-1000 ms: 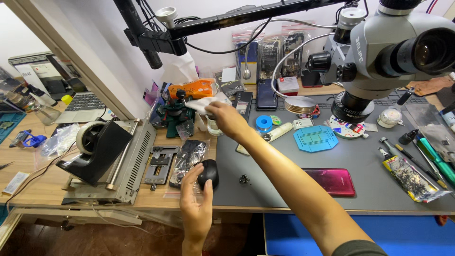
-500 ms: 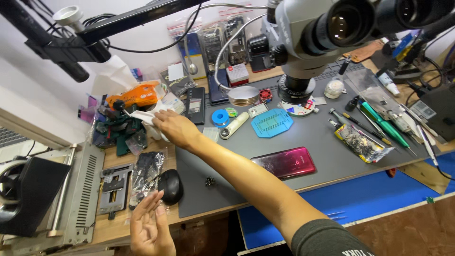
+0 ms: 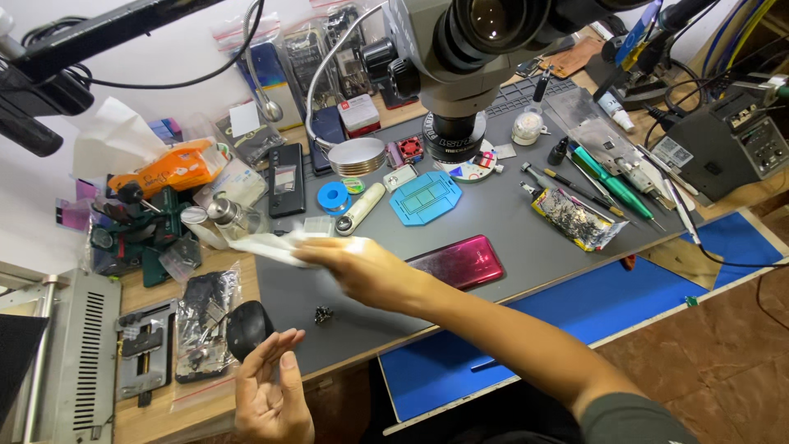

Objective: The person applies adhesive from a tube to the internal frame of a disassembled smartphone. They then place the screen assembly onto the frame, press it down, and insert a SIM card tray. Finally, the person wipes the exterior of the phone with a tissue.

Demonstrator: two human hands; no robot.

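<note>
the right hand (image 3: 362, 267) pinches a white tissue (image 3: 267, 244) and should carry it gently to the left hand (image 3: 269, 395), which waits spread, palm up, below it.

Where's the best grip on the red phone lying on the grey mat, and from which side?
Probably across its two long edges near the right end, coming from above. The red phone lies flat on the grey mat, so nothing gets underneath it. The right hand, holding a white tissue, covers its left end, while the right end is bare. The left hand hovers empty by the table's edge.
</note>
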